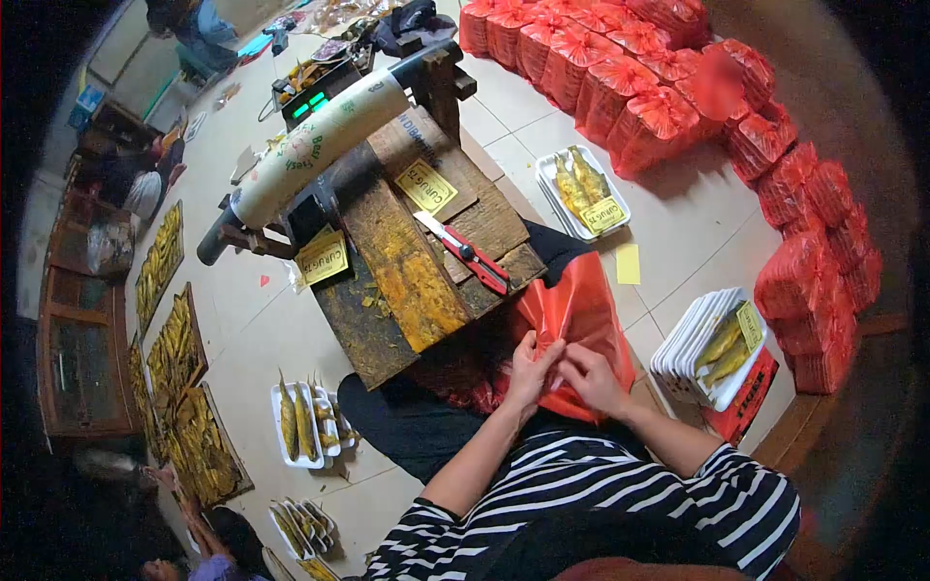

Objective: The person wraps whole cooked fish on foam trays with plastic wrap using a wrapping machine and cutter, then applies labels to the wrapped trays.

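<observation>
In my lap lies a red plastic bag, its upper part spread out. My left hand pinches the film of the bag, fingers closed. Close beside it, my right hand also has its fingers drawn together on the same film. Just beyond the bag stands a low, stained wooden bench. A red-handled utility knife rests on it with the blade showing. Yellow printed labels lie there too. A roll of plastic film is mounted across the bench's far side.
Filled, tied red bags stand in rows at the right and back. Foam trays of yellowish fish sit nearby; a stack of foam trays is at my right. Boards of fish lie left. Other people are at the left edge.
</observation>
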